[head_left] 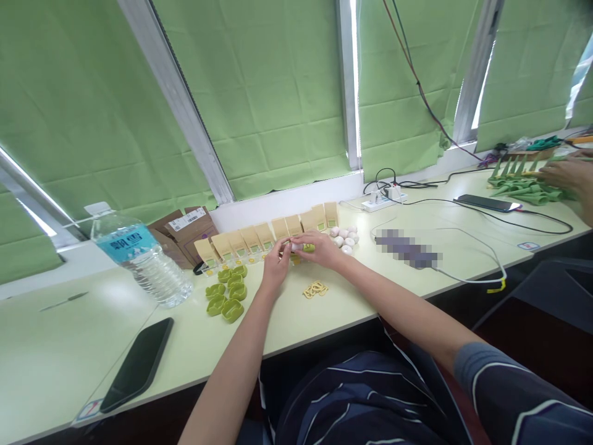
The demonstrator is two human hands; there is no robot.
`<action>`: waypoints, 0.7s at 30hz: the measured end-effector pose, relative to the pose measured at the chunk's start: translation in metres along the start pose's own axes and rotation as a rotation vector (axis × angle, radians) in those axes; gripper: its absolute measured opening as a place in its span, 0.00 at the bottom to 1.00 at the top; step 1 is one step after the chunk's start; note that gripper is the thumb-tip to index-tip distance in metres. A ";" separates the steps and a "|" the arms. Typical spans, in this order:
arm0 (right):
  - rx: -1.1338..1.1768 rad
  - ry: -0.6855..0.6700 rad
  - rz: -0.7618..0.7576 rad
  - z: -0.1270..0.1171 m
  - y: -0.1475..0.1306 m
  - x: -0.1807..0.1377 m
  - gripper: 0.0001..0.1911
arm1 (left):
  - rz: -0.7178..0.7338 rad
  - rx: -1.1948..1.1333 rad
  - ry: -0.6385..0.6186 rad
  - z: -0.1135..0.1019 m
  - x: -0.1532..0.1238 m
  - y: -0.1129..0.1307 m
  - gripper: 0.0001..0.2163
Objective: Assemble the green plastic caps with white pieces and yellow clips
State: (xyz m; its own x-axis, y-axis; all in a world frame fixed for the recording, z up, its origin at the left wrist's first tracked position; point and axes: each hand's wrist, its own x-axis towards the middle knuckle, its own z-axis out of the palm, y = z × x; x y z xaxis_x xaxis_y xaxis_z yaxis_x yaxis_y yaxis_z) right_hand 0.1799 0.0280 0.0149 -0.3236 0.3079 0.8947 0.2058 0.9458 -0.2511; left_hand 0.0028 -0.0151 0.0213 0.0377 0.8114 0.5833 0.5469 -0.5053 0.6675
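My left hand [277,262] and my right hand [319,248] meet over the pale green table [352,290], fingers pinched together on a small white round piece [295,246]. A bit of green shows by my right fingers. Behind them stands a row of small tan cardboard boxes [266,235]. A cluster of white round pieces [345,239] lies just right of my right hand. Several green shell-like cases [228,295] sit to the left of my left hand. Small yellow rings [315,288] lie on the table in front of my hands.
A water bottle [139,256] lies at the left, with a black phone [138,363] near the front edge. Brown boxes [183,232] sit by the window. A power strip [383,198], cables and another phone [486,203] lie to the right. Another person's hand [567,176] handles green pieces [528,188] at far right.
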 end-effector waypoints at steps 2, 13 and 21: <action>-0.011 0.006 -0.003 0.002 0.002 -0.001 0.15 | 0.004 0.007 0.005 0.000 0.000 0.000 0.17; -0.051 0.016 0.029 0.004 -0.001 0.001 0.13 | 0.008 0.057 0.038 0.004 -0.001 0.003 0.17; -0.017 -0.020 0.114 0.001 -0.007 0.001 0.13 | 0.013 0.089 0.042 0.005 -0.004 0.011 0.17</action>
State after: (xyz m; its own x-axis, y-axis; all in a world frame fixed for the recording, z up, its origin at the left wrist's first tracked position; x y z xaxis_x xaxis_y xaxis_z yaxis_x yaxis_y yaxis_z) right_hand 0.1774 0.0220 0.0175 -0.3157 0.4156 0.8530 0.2582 0.9027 -0.3442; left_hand 0.0131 -0.0227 0.0242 0.0111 0.7910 0.6118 0.6188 -0.4860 0.6171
